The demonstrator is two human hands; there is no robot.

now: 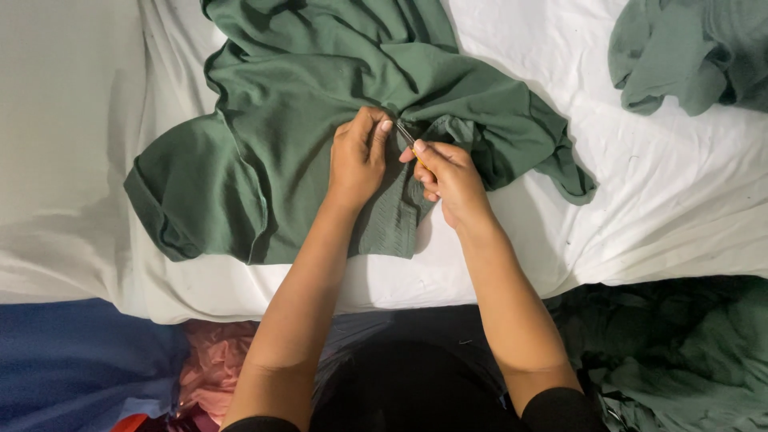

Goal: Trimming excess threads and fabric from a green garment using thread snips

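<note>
A dark green garment (pixel 280 120) lies spread and bunched on a white sheet (pixel 664 200). My left hand (pixel 358 156) pinches a fold of the green fabric near the garment's middle. My right hand (pixel 450 178) grips a thin metal tool with a yellow handle (pixel 410 138), its tip pointed into the fabric right beside my left fingertips. The two hands nearly touch. What the tool's tip does in the cloth is too small to tell.
Another green cloth (pixel 688 52) sits bunched at the top right. A pile of dark green fabric (pixel 680 352) lies at the lower right. Blue cloth (pixel 80 360) and pink cloth (pixel 220 360) lie at the lower left, below the sheet's near edge.
</note>
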